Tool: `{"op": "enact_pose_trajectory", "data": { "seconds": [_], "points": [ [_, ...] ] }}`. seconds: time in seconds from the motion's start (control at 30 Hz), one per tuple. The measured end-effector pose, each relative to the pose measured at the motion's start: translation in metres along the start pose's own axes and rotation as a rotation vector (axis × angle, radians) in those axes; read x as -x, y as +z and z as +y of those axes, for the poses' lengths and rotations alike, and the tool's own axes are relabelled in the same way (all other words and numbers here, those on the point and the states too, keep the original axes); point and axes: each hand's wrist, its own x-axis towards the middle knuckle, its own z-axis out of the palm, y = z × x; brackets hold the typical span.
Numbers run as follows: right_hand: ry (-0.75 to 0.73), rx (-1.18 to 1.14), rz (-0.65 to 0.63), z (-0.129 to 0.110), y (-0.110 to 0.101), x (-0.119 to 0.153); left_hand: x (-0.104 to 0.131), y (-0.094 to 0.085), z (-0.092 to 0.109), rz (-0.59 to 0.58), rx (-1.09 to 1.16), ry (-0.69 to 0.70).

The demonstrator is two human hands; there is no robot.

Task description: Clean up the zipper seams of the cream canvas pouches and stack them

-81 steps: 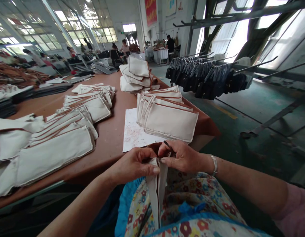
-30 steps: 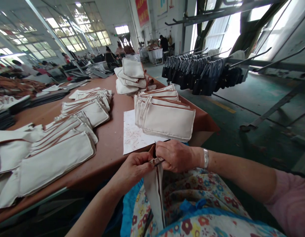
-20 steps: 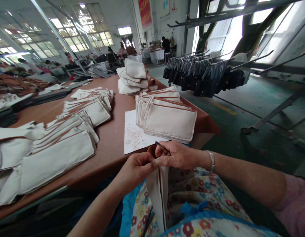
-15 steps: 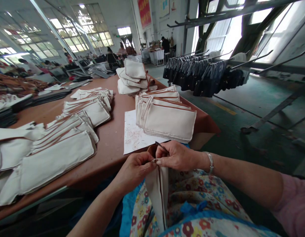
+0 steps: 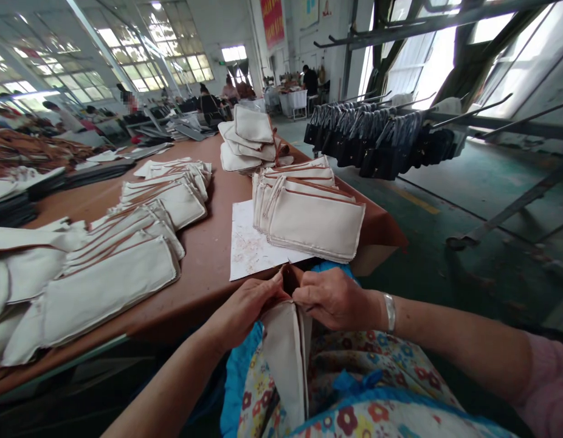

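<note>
Main change: half a second ago both hands were pinched together at the top of the pouch, a thin dark tool sticking out of the right one. Now they've drawn slightly apart, and the brown piece shows plainly, spread between them. Tool no longer makes itself out; can't tell whether the right fingers hide it.

Left hand: grip narrow, thumb and fingers closed on the pouch's far end, left side. Right hand: grip closed too, fingers curled in, on the right side of that end. Pouch hangs from both, over the apron, just off the near edge of the tabletop.

My read: handling has gone from one pinched spot to the brown part, so this pouch looks still in hand, not finished with.

Rest is as it was. Stack stands on the tabletop just beyond the hands, partly over the white sheet with brown scraps on it. Row of pouches on the left, pile farther off. Black bags hang on the right, off the tabletop.
</note>
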Motion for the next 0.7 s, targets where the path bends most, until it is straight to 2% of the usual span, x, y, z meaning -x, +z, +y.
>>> {"op": "enact_pose_trajectory", "data": {
  "seconds": [0.1, 0.23, 0.33, 0.4, 0.47, 0.5, 0.57, 0.63, 0.7],
  "points": [
    [-0.116, 0.191, -0.011, 0.006, 0.004, 0.009, 0.000, -0.001, 0.000, -0.049, -0.030, -0.029],
    [-0.218, 0.347, -0.051, 0.009, 0.005, 0.015, 0.002, -0.002, 0.001, -0.036, -0.171, -0.005],
    [-0.242, 0.292, -0.074, 0.003, 0.002, 0.016, 0.006, 0.000, 0.002, -0.035, -0.280, 0.061],
    [-0.123, 0.064, -0.046, -0.003, -0.002, 0.013, 0.010, 0.003, 0.004, -0.029, -0.365, 0.109],
    [0.128, -0.232, -0.006, -0.008, -0.009, 0.007, 0.014, 0.006, 0.007, -0.025, -0.450, 0.151],
    [0.260, -0.357, -0.018, -0.010, -0.013, 0.003, 0.015, 0.008, 0.009, -0.025, -0.490, 0.170],
    [0.448, -0.513, -0.125, -0.009, -0.023, -0.007, 0.019, 0.010, 0.014, -0.028, -0.562, 0.195],
    [0.495, -0.568, -0.265, -0.007, -0.030, -0.016, 0.021, 0.013, 0.017, -0.021, -0.621, 0.211],
    [0.484, -0.573, -0.341, -0.004, -0.034, -0.022, 0.023, 0.016, 0.020, -0.005, -0.658, 0.234]
  ]
}}
